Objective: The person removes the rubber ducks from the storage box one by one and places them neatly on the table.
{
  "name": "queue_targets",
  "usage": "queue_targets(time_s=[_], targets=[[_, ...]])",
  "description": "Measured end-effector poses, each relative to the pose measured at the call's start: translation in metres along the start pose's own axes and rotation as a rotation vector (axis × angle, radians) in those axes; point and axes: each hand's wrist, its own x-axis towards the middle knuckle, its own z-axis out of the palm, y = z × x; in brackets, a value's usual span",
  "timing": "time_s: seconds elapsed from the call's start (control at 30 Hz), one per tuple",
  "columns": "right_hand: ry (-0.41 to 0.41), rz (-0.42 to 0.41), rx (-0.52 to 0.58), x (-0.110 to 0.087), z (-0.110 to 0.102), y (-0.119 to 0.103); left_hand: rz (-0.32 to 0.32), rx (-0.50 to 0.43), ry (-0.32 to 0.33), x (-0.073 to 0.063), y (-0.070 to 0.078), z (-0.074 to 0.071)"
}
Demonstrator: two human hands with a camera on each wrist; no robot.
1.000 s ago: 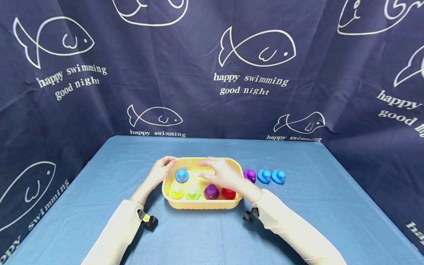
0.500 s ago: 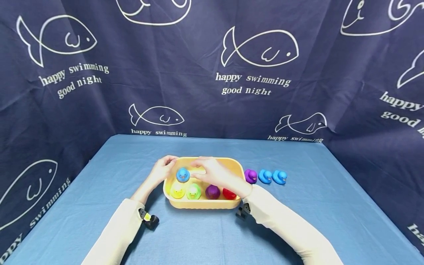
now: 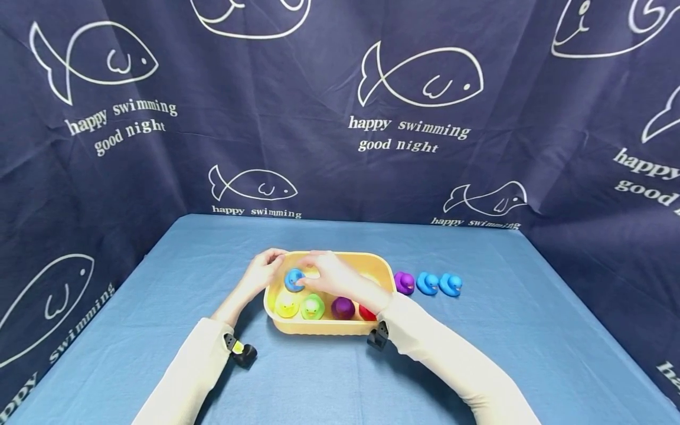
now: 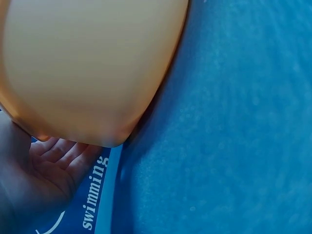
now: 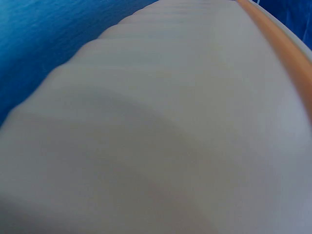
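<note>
A pale yellow plastic tub (image 3: 319, 328) stands mid-table, its outer wall filling much of both wrist views. At its far left corner my left hand (image 3: 264, 269) grips the rim. My right hand (image 3: 330, 275) is over the inside, fingers and thumb spread around a blue rubber duck (image 3: 291, 278), with the thumb overlapping it. Along the tub's near side sit a yellow duck (image 3: 287, 306), a green duck (image 3: 312, 307), a purple duck (image 3: 343, 307) and a red duck (image 3: 366, 313). My right forearm partly covers the red one. The right wrist view does not show the right hand.
Right of the tub, a purple duck (image 3: 405, 283) and two blue ducks, the nearer blue duck (image 3: 427, 283) and the outer blue duck (image 3: 451, 284), stand in a row on the blue cloth (image 3: 297, 378). A dark fish-print curtain (image 3: 319, 141) rises behind and at both sides.
My right hand has moved left inside the tub, from its middle to the blue duck. The left hand stays on the rim, and the view has shifted slightly.
</note>
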Motion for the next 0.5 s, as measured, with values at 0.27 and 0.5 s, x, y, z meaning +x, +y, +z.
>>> queue_targets(time_s=[0.27, 0.5], targets=[[-0.020, -0.013, -0.027, 0.007, -0.001, -0.006, -0.011, -0.020, -0.004, 0.000, 0.000, 0.000], [-0.030, -0.048, -0.015, 0.012, 0.003, -0.002, -0.022, -0.019, -0.010, -0.001, 0.001, 0.000]])
